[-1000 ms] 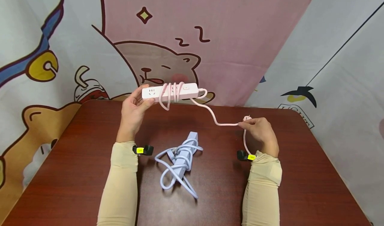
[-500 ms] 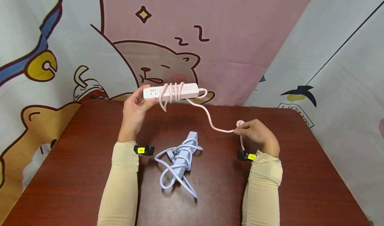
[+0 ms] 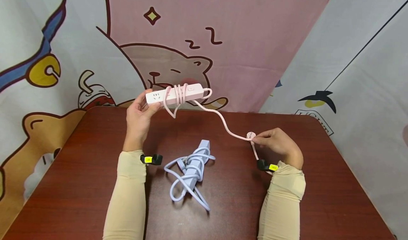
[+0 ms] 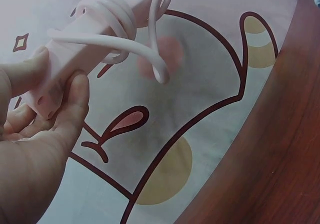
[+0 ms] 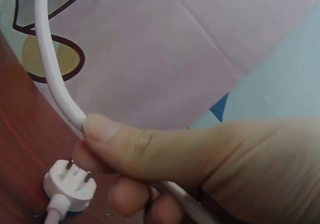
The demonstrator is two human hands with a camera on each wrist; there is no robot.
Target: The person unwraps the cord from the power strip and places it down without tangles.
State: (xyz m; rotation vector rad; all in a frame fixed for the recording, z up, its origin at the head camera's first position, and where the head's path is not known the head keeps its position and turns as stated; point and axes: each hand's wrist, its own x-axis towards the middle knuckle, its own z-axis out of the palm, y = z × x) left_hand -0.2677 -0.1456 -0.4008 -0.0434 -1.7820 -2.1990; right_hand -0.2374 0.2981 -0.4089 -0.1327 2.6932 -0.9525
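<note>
My left hand [image 3: 138, 121] grips one end of a pale pink power strip [image 3: 194, 91], held above the table's far edge. Thumb and fingers clasp its end in the left wrist view. Several turns of its cord [image 3: 222, 119] wrap the strip's middle, and a loose loop dangles below. From the strip the cord sags across to my right hand [image 3: 280, 142], which pinches it between thumb and fingers. Beside those fingertips is the plug [image 5: 70, 186], its prongs showing in the right wrist view. More cord runs below toward the right wrist, partly hidden.
A light blue power strip [image 3: 192, 171] wrapped in its own tangled cord lies on the dark red-brown table [image 3: 229, 204] between the forearms. Behind the table hangs a cartoon-printed cloth [image 3: 255, 38]. A small black camera sits at each wrist.
The pink strip has shifted slightly left and up, with its right end raised. The right hand's fingertips and the plug have come lower; the plug has also moved left. The blue strip has stayed put.
</note>
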